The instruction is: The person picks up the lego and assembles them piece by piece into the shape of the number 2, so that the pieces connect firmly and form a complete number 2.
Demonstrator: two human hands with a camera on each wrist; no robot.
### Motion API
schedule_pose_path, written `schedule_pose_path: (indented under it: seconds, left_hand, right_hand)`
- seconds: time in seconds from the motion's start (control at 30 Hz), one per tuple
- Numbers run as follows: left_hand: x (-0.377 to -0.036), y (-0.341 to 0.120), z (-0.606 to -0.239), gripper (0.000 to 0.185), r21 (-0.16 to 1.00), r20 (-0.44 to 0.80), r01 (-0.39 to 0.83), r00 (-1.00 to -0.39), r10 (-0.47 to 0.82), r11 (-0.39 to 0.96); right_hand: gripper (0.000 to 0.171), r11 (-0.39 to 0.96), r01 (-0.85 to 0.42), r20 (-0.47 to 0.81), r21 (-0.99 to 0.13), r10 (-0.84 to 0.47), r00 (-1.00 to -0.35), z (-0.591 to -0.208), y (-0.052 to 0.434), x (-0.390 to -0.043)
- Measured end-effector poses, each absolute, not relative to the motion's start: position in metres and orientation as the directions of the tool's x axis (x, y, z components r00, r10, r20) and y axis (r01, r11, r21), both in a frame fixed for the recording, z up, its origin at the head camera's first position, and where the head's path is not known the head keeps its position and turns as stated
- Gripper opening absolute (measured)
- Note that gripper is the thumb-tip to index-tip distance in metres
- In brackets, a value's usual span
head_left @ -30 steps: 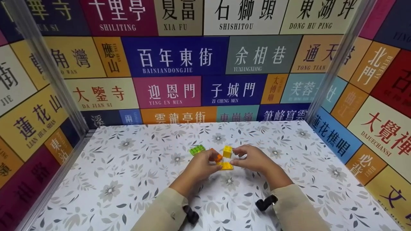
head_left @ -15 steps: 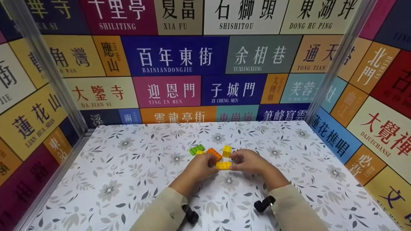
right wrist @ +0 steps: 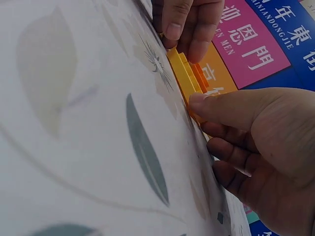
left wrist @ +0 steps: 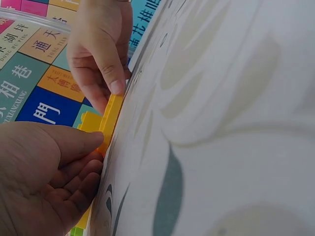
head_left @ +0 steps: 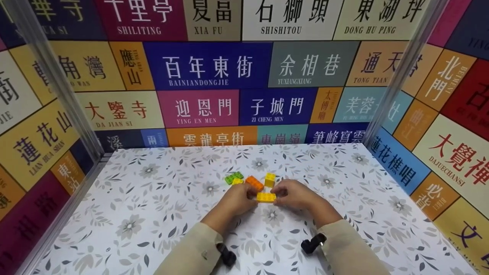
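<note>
A flat yellow toy brick (head_left: pixel 266 197) with studs lies on the patterned tabletop between the two hands. At its left end the left hand (head_left: pixel 237 199) pinches it between thumb and curled fingers. The right hand (head_left: pixel 297 195) does the same at the right end, its thumb (right wrist: pixel 216 105) against the brick. Just behind stands a taller yellow block (head_left: pixel 269 180), close to the right fingers. An orange brick (head_left: pixel 254 183) lies slanted behind the left fingertips. Beyond the left knuckles sit a green brick (head_left: pixel 234 177) and another yellow brick (head_left: pixel 237 181), partly hidden by that hand.
White cloth with grey leaves and flowers covers the table (head_left: pixel 168 214). Coloured panels with lettering (head_left: pixel 208 67) rise along its back and sides, with clear corner posts (head_left: pixel 401 76) at left and right. A black device (head_left: pixel 314 243) is strapped at the right wrist.
Right fingers have come down from beside the upright yellow block and curled in at the flat brick. The flat brick has shifted slightly left. The left hand sits a little lower, uncovering more bricks.
</note>
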State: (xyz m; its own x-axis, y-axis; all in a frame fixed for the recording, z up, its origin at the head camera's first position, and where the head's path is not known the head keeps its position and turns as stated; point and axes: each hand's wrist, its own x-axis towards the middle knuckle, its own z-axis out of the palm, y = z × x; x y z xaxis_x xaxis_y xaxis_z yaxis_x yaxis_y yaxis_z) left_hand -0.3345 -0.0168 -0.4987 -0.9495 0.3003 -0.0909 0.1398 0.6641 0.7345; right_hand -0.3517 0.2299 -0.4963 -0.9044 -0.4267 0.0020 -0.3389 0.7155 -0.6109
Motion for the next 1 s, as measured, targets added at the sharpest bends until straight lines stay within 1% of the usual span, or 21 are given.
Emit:
schedule_pose_path:
  seconds: [0.13,0.37,0.53,0.8,1.0]
  left_hand:
    - [-0.334,-0.017,-0.499,0.03,0.745,-0.084,0.143,-0.949,0.304,0.652]
    - [-0.332,-0.017,-0.501,0.031,0.731,-0.008,0.212,-0.948,0.319,0.649]
    - [-0.332,-0.018,-0.499,0.029,0.734,-0.021,0.196,-0.95,0.31,0.651]
    - [-0.331,-0.029,-0.491,0.024,0.753,-0.007,0.201,-0.95,0.313,0.626]
    - [-0.33,-0.043,-0.483,0.021,0.772,-0.002,0.199,-0.949,0.316,0.603]
  right_hand:
    - [0.026,0.703,-0.338,-0.005,-0.626,-0.437,-0.9,-0.495,0.231,-0.351]
    - [0.026,0.658,-0.365,0.01,-0.659,-0.477,-0.879,-0.492,0.232,-0.35]
    - [0.026,0.633,-0.365,0.016,-0.683,-0.486,-0.874,-0.489,0.232,-0.349]
    - [0.027,0.63,-0.387,0.035,-0.673,-0.495,-0.868,-0.483,0.228,-0.348]
    - [0.025,0.633,-0.365,0.022,-0.683,-0.481,-0.876,-0.477,0.219,-0.348]
